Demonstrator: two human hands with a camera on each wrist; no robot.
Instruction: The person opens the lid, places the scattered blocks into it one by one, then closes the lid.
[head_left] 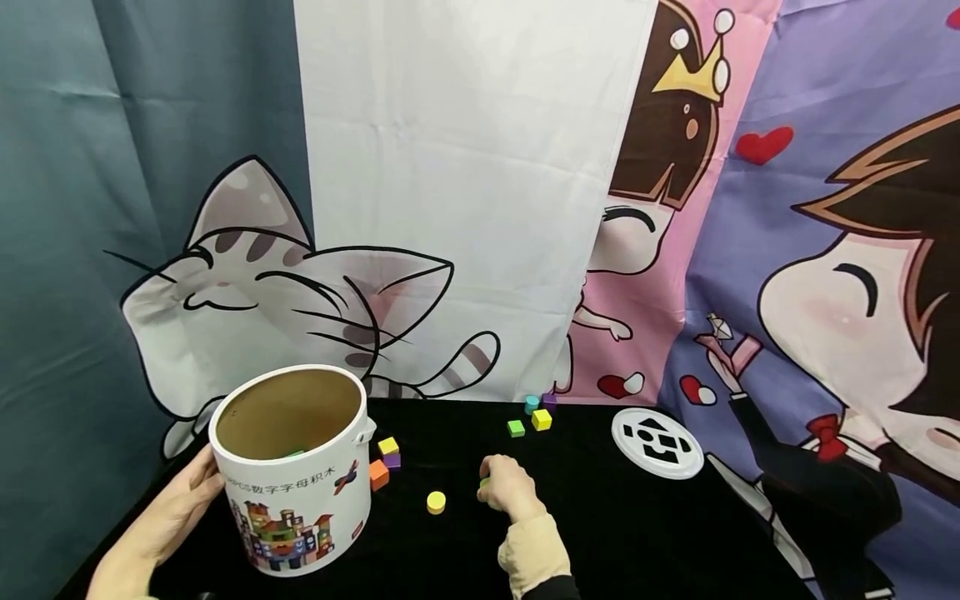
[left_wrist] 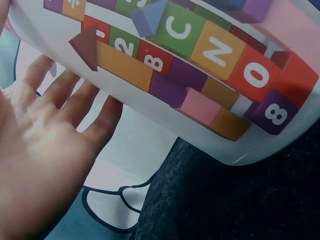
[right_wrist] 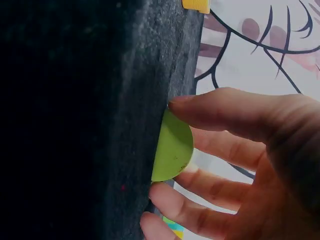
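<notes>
A white bucket (head_left: 300, 508) with printed toy blocks on its side stands at the left of the black-covered table. My left hand (head_left: 161, 512) rests against its left side, and the left wrist view has those fingers (left_wrist: 65, 90) extended along the bucket wall. Between the thumb and fingers of my right hand (head_left: 510, 487) is a green half-round block (right_wrist: 174, 147), pinched by its edges at the table surface. Only a sliver of it shows in the head view. Something green (head_left: 295, 454) is just visible inside the bucket; the rest of its inside is hidden.
Beside the bucket lie an orange block (head_left: 378, 475), a purple block (head_left: 392, 461) and a yellow block (head_left: 388, 446). A yellow round block (head_left: 436, 502) sits between bucket and right hand. Several small blocks, one a yellow cube (head_left: 542, 419), are farther back. A white lid (head_left: 657, 443) lies right.
</notes>
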